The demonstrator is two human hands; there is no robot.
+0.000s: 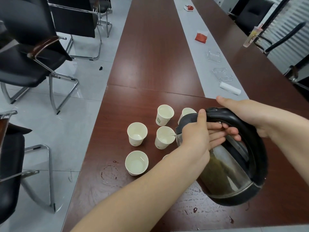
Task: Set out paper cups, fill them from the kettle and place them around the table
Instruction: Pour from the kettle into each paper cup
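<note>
A tilted stainless-steel kettle with a black plastic handle and lid sends a thin stream of water into a white paper cup just left of its spout, above the dark red-brown wooden desk. The right-hand grip is wrapped round the kettle's handle, while the left-hand grip lies flat across the lid, thumb over its far edge. The steel body is dull and streaked, with a murky brownish reflection. Four more white paper cups stand upright left of the kettle: a green-printed cup and a half-hidden cup beyond the spout, a far-left cup, and a nearer cup beside the forearm.
</note>
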